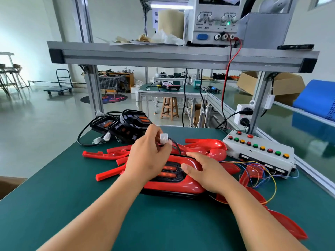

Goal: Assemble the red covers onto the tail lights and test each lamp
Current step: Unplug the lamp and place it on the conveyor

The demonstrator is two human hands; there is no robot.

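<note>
A tail light with its red cover fitted (174, 185) lies on the green mat in front of me, two orange lamp strips showing in its black centre. My right hand (204, 173) presses flat on the cover's right part. My left hand (148, 154) is raised above the lamp's left end and pinches a white connector (164, 138) on a black cable. Loose red covers (204, 147) lie behind and to both sides. Bare black tail lights (123, 127) with white plugs are stacked at the back left.
A white test box (259, 153) with coloured buttons and thin coloured wires sits at the right. A bench power supply (213, 20) stands on the aluminium shelf (163, 55) overhead, with red and black leads hanging down. More red covers (282, 221) trail toward the near right.
</note>
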